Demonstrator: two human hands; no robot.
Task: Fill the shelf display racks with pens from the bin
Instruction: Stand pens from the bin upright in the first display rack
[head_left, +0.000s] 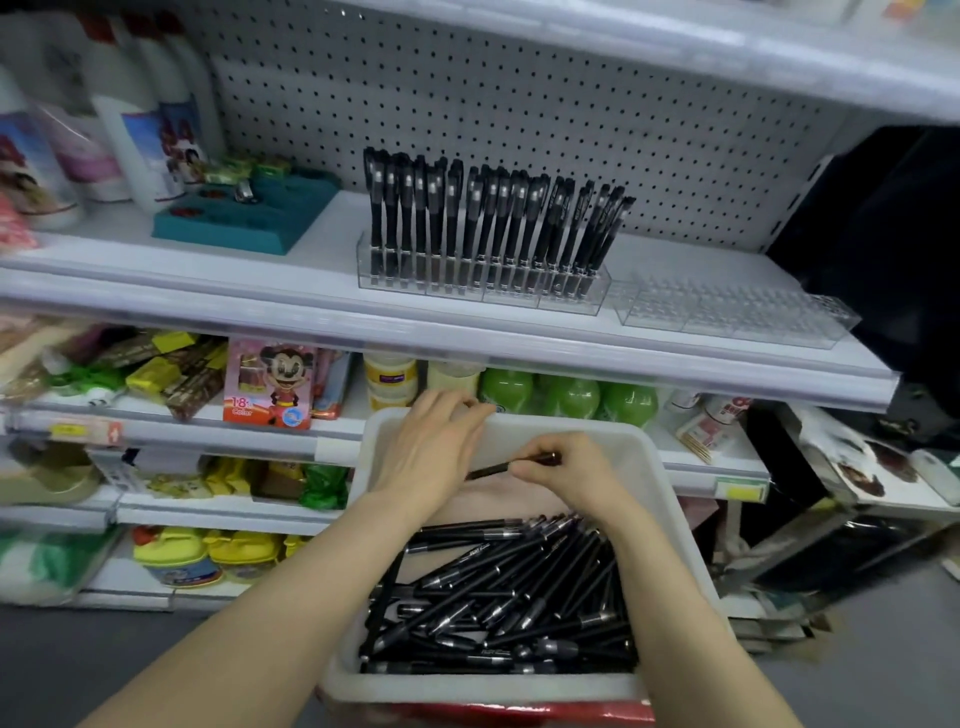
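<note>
1. The step in hand looked like the pick-up: one pen (519, 464) was out of the pile and over the far end of the bin (467, 688), not yet on its way to the shelf (322, 260).
2. The right hand (566, 473) pinched that pen between thumb and curled fingers. The pen lay nearly level, its left end running under the edge of the left hand (426, 447).
3. The left hand lay palm down with its fingers almost straight, reaching onto the bin's far rim. It gripped nothing that I could see, though its underside was hidden.
4. The other pens (498, 592) lay loose and crossed in the near half of the bin. The far half showed bare floor.
5. On the shelf above, the full rack (483, 280) stood packed with upright pens, the rightmost ones leaning right. Just beside it on the right, the empty rack (727, 317) held none.
6. Progress, as I judged it: one rack done, one not begun, and plenty of stock left.
7. The next move probably called for lifting the pen clear of the bin and turning it upright. It then had to go up and right to the empty rack and down into one slot.
8. The clear rack looked light, so a skewed push might shift it. A straight drop seemed safer.
</note>
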